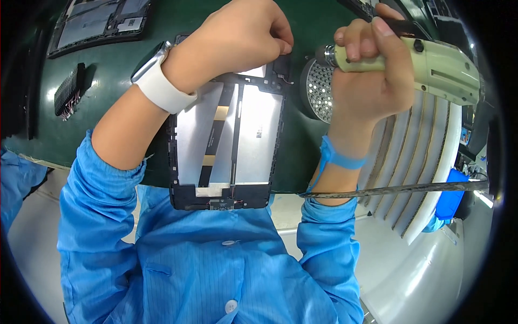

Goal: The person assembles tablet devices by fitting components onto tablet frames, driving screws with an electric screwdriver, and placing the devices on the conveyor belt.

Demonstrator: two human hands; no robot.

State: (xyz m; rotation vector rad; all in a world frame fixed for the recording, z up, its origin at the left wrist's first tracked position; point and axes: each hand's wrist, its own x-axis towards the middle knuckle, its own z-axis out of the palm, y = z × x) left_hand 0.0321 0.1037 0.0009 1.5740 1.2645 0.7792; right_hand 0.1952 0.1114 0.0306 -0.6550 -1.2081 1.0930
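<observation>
An opened tablet (258, 140) lies on the green mat, with its silver inner plates, black frame and ribbon cables showing. Its near end reaches past the table's edge. My left hand (243, 38) is bent over the tablet's far end, thumb and fingers pinched together; whatever they hold is hidden. My right hand (372, 81) grips a pale green electric screwdriver (440, 70), its metal nose pointing left toward the tablet. Beside that hand sits a round metal dish (318, 89) full of small holes, partly covered by the hand.
Another opened tablet (102, 24) rests at the far left. Nearer stands a black bristled block (69, 92) with thin pieces by its base. On the right are a white rack with dividers (413, 156) and a blue bin (452, 193). A dark cord (399, 190) runs across from my right wrist strap.
</observation>
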